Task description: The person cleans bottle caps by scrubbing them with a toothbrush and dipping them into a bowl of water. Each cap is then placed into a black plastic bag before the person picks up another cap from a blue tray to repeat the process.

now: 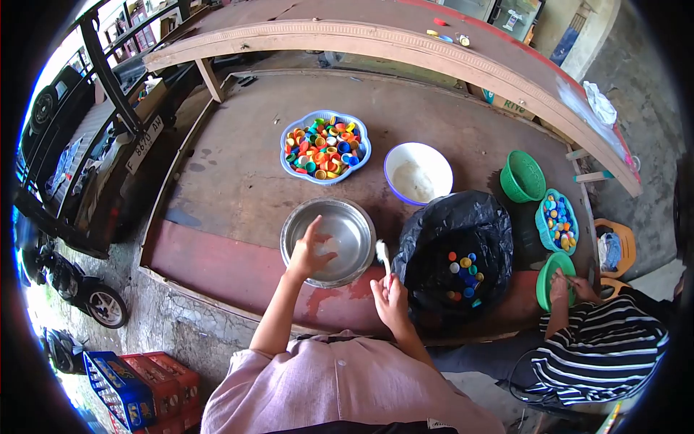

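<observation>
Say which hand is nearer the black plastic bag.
Right: right hand at the left edge of the black plastic bag; left hand farther off, in the round metal bowl.

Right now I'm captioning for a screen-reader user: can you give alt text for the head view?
A person's left hand reaches into a metal bowl while the right hand grips a white brush, on a wooden table. Nearby, a black bag and a blue dish hold coloured bottle caps.
</observation>
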The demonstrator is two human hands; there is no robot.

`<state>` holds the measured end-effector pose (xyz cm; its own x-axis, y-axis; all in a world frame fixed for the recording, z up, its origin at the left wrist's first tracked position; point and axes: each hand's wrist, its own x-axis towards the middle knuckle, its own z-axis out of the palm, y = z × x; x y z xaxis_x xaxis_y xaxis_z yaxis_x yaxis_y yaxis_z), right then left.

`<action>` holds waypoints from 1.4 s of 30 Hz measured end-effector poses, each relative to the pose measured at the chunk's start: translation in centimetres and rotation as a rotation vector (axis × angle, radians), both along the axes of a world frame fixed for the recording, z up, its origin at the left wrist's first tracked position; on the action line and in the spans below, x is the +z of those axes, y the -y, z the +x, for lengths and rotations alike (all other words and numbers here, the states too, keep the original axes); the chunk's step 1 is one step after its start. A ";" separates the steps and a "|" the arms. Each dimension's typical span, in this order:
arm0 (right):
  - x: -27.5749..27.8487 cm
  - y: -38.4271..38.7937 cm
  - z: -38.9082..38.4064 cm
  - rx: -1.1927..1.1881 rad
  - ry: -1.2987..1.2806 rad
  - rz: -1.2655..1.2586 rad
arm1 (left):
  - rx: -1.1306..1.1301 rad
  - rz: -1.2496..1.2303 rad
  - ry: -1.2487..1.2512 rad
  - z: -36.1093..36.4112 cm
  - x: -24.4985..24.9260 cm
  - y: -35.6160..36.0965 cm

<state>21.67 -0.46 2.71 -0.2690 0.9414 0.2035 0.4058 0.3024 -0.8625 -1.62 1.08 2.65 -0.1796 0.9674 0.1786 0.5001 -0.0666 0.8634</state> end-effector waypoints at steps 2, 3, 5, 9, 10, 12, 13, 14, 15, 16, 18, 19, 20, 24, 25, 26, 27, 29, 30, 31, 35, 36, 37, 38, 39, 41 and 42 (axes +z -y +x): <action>-0.3 -0.4 0.0 -0.005 -0.042 -0.036 | 0.040 0.046 -0.020 0.5 0.9 0.2; -0.2 -0.4 0.0 -0.013 -0.081 -0.073 | 0.054 0.072 0.041 0.9 1.6 0.5; 0.1 -0.6 -0.5 0.006 -0.061 0.084 | 0.074 0.099 0.102 1.1 1.7 0.8; 3.3 0.0 -0.8 0.160 0.127 0.283 | 0.065 0.155 0.293 1.4 1.0 1.5; 3.9 0.2 -0.8 0.270 0.316 0.271 | 0.051 0.172 0.393 1.3 0.9 1.7; 3.4 -0.2 -1.3 0.313 0.366 0.315 | 0.047 0.155 0.301 1.2 1.1 2.0; 2.0 -0.9 -1.5 0.257 0.274 0.278 | 0.041 0.139 0.212 1.1 1.2 2.2; 0.8 -1.5 -1.5 0.203 0.185 0.240 | 0.043 0.137 0.215 1.2 0.8 2.4; 1.0 -2.1 -1.2 0.184 0.328 0.225 | 0.054 0.104 0.299 1.3 0.4 2.7; 1.1 -2.1 -1.1 0.149 0.348 0.222 | 0.062 0.073 0.378 1.3 0.1 2.8; 1.8 -1.4 -1.2 0.200 0.221 0.311 | 0.067 0.070 0.352 1.4 0.0 3.0; 1.9 -0.8 -1.0 0.256 0.290 0.343 | 0.067 0.058 0.327 1.4 0.2 3.2; 2.3 -0.5 -0.9 0.327 0.344 0.422 | 0.066 0.057 0.327 1.4 0.4 3.3; 1.6 -2.2 -0.8 0.123 0.374 0.245 | 0.045 0.061 0.259 1.8 0.5 3.4; 1.8 -2.0 -0.9 0.161 0.301 0.287 | 0.044 0.071 0.253 1.7 0.4 3.3; 2.2 -1.5 -0.9 0.199 0.229 0.326 | 0.046 0.071 0.253 1.6 0.4 3.3; 2.9 -1.0 -0.9 0.290 0.282 0.396 | 0.039 0.057 0.347 1.7 0.4 3.4; 3.1 -1.1 -1.2 0.327 0.339 0.407 | 0.027 0.045 0.441 1.8 0.6 3.3; 2.6 -1.4 -1.4 0.289 0.325 0.336 | 0.022 0.059 0.351 1.9 0.6 3.3; 2.3 -1.9 -1.2 0.222 0.364 0.308 | 0.022 0.075 0.263 2.0 0.6 3.4; 3.6 -1.2 -1.3 0.307 0.329 0.393 | 0.042 0.082 0.182 2.1 1.2 3.6; 3.7 -0.9 -1.3 0.381 0.362 0.426 | 0.049 0.079 0.272 2.1 1.2 3.5; 2.5 -1.1 -1.2 0.311 0.332 0.386 | 0.055 0.075 0.363 2.1 1.2 3.4; 1.5 -2.1 -0.9 0.210 0.340 0.307 | 0.053 0.071 0.364 2.2 1.0 3.6; 1.6 -2.4 -0.6 0.159 0.343 0.274 | 0.053 0.099 0.438 2.2 0.6 3.6; 1.9 -2.2 -0.6 0.128 0.233 0.270 | 0.056 0.136 0.508 1.9 -0.4 3.2; 2.1 -1.6 -0.9 0.182 0.096 0.338 | 0.061 0.122 0.633 2.0 -0.7 3.1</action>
<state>20.76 1.11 4.85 -0.4582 0.7608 0.4596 0.3930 0.6372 -0.6630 0.38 -2.06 1.97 -0.3402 0.9316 0.1284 -0.0975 -0.1707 0.9805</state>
